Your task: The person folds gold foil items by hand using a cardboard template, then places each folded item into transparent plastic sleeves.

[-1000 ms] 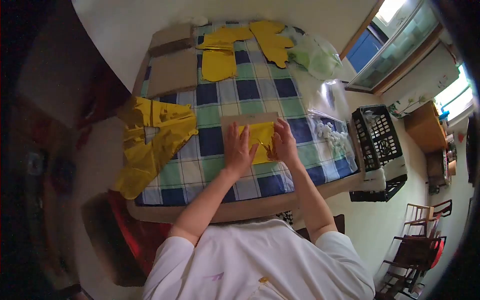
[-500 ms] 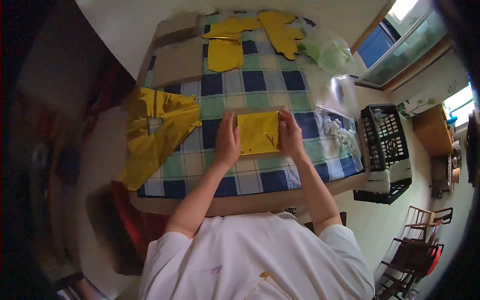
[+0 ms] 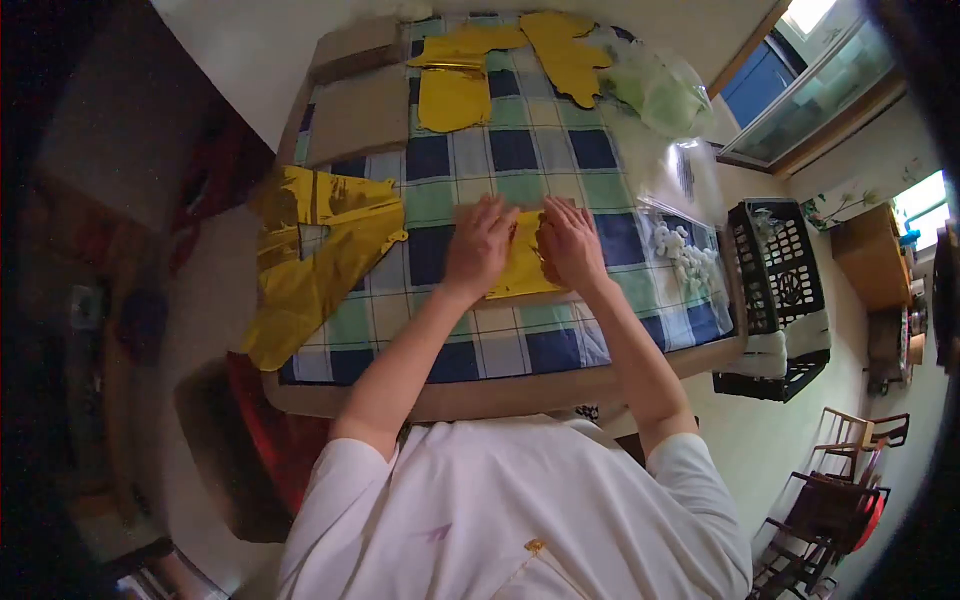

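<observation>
A folded gold foil sheet [image 3: 524, 272] lies on a flat brown piece of cardboard on the checked tablecloth in front of me. My left hand [image 3: 480, 247] rests on the foil's left part, palm down with fingers stretched forward. On the right part lies my right hand [image 3: 570, 245], its fingers also extended and flat. Both hands cover much of the foil, and their fingertips reach its far edge. The cardboard beneath is mostly hidden.
A large gold foil balloon [image 3: 340, 255] hangs over the table's left edge. Other flat gold foil pieces [image 3: 453, 98] [image 3: 563, 60] lie at the back, beside brown cardboard [image 3: 358, 115]. Clear plastic bags [image 3: 655, 95] and small white pieces [image 3: 683, 255] lie right, near a black crate [image 3: 768, 265].
Both hands have moved inward from the foil's side edges and now lie on top of it. The view has shifted slightly.
</observation>
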Demonstrator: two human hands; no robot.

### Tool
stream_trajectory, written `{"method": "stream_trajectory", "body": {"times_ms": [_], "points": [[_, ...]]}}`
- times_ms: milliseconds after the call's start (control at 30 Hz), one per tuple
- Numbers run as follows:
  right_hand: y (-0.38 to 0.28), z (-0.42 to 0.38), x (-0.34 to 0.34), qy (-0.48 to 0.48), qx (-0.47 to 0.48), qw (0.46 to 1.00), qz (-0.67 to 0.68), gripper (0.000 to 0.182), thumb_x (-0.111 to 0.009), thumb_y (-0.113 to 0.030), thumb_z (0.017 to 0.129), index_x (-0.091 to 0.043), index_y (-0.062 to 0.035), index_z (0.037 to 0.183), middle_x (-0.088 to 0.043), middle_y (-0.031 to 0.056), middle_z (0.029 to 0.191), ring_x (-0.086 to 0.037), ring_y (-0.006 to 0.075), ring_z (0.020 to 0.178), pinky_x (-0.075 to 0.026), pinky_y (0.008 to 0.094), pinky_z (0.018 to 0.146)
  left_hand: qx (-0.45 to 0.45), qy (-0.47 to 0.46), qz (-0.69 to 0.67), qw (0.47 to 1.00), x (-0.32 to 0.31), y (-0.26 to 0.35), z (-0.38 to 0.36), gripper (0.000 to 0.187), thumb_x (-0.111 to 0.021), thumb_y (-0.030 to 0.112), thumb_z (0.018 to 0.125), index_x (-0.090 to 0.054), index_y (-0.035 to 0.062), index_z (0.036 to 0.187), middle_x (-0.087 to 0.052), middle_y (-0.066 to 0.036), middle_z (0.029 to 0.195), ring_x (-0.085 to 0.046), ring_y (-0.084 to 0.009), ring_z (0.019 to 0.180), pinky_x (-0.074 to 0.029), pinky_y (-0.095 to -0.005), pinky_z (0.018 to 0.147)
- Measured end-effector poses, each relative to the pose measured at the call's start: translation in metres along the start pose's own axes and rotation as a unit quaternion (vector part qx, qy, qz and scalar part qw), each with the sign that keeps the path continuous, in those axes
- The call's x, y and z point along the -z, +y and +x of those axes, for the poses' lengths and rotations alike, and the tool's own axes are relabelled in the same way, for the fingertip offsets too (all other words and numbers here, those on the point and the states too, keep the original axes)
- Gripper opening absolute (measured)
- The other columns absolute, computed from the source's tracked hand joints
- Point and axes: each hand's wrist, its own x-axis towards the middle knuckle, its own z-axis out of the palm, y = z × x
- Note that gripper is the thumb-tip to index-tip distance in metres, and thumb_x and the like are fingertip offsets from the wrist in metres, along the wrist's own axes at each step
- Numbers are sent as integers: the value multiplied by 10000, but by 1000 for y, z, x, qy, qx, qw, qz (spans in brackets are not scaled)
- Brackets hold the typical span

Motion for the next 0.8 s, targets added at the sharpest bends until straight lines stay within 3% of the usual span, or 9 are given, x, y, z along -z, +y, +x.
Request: {"method": "stream_trajectory", "body": {"times_ms": [67, 267, 367, 467, 567, 667, 800], "points": [[15, -6, -16, -38, 1, 999, -25, 369, -502, -179, 898, -509, -67, 1249, -530, 124, 1283, -448, 276, 1239, -267, 457, 1072, -32, -31, 12, 999, -12, 2, 0, 357, -532, 162, 883, -545, 114, 1236, -450, -147, 1345, -369, -316, 1284, -274, -456, 1066], [16, -8, -17, -58, 5, 998, -21, 377, -484, -164, 904, -496, -81, 1271, -474, 101, 1348, -379, 254, 1297, -233, 452, 1095, -20, -62, 37, 997, -27, -5, -6, 406, -527, 282, 889, -522, 132, 1266, -409, -145, 1382, -339, -295, 1309, -254, -466, 1074], [21, -8, -21, -72, 10, 996, -45, 417, -500, -156, 883, -475, -89, 1293, -459, 102, 1359, -373, 261, 1300, -233, 452, 1095, -41, -66, 89, 993, -21, 1, -5, 494, -557, 390, 859, -512, 120, 1271, -371, -146, 1410, -303, -299, 1333, -224, -475, 1092], [16, -9, -15, -84, 14, 994, -61, 469, -524, -138, 846, -458, -96, 1309, -431, 111, 1379, -377, 271, 1294, -237, 453, 1092, -103, -125, 3, 987, -19, 12, -5, 712, -572, 519, 816, -401, 104, 1368, -290, -184, 1453, -234, -318, 1367, -152, -505, 1107], [13, -7, -11, -72, 14, 996, -51, 493, -575, -74, 789, -485, -51, 1273, -476, 129, 1330, -394, 287, 1280, -270, 435, 1079, -68, -183, 25, 980, -19, 18, -11, 877, -556, 638, 765, -298, 122, 1426, -218, -203, 1480, -158, -327, 1394, -96, -525, 1112], [19, -9, -6, -30, -7, 997, 71, 546, -583, -60, 765, -461, -100, 1296, -453, 134, 1340, -413, 326, 1241, -272, 449, 1072, -79, -190, 36, 978, -16, 21, -11, 912, -528, 667, 766, -246, 129, 1446, -196, -210, 1485, -142, -339, 1396, -62, -540, 1109], [26, -23, 39, 45, -130, 990, 32, 371, -600, -52, 768, -539, -78, 1134, -591, 160, 1129, -547, 363, 1040, -459, 421, 863, -107, -176, 57, 977, -21, 16, -14, 910, -531, 672, 758, -258, 133, 1439, -221, -212, 1472, -141, -341, 1395, -87, -556, 1103]]}}
